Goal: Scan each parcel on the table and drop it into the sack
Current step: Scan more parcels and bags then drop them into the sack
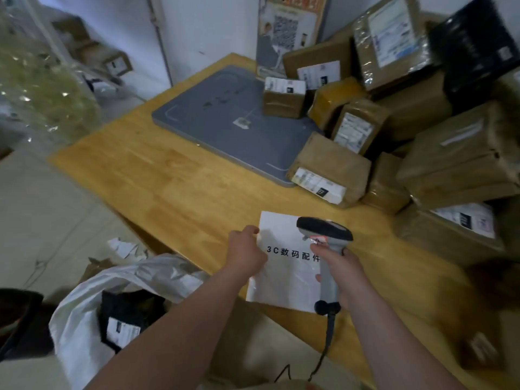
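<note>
A flat white parcel (284, 277) with black printed characters lies at the near edge of the wooden table (174, 175). My left hand (246, 253) grips its left edge. My right hand (342, 267) holds a grey and black barcode scanner (323, 229) by the handle, its head above the parcel and its cable hanging off the table. The white sack (84, 327) stands open on the floor at the lower left, with a black parcel (126, 316) bearing a white label inside it.
Several brown taped boxes (329, 170) with white labels are piled across the table's right side, plus a black parcel (475, 46) at the far right. A grey flat scale platform (219, 119) lies mid-table. A poster (289, 29) leans on the wall. Boxes sit on the floor beyond.
</note>
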The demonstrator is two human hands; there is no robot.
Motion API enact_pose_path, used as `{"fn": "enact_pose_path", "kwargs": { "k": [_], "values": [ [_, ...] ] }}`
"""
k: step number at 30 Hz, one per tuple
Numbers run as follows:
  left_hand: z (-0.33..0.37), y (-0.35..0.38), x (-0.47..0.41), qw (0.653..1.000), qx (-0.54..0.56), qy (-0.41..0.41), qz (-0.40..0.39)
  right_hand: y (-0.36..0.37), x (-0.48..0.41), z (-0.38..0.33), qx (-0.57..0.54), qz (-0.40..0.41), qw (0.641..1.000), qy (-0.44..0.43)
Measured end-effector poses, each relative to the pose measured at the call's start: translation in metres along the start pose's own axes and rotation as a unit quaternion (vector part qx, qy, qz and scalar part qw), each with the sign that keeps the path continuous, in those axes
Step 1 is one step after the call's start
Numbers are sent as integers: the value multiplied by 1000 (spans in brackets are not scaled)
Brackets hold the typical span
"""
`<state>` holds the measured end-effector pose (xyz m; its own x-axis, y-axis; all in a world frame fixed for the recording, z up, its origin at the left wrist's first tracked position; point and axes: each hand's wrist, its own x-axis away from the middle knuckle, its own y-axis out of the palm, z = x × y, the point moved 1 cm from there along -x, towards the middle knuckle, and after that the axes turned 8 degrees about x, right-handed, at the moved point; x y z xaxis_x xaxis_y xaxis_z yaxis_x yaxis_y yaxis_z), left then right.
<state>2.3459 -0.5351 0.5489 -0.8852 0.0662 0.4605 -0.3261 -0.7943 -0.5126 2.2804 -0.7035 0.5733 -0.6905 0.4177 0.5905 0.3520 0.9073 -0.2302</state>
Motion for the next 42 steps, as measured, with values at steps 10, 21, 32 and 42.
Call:
{"fn": "enact_pose_path", "kwargs": {
  "k": [10, 21, 32, 42],
  "values": [
    [15, 11, 11, 968, 230, -88, -38, -23, 10, 0, -150, -20, 988, 7],
    [101, -70, 34, 883, 435, -90, -148, -70, 64, -95, -187, -157, 943, -225],
    [115, -98, 48, 858, 509, 54, -31, -95, 88, -100, -216, -209, 918, -259],
    [116, -93, 70, 869, 459, 155, -101, -93, 94, -98, -168, -111, 952, -230]
  ]
}}
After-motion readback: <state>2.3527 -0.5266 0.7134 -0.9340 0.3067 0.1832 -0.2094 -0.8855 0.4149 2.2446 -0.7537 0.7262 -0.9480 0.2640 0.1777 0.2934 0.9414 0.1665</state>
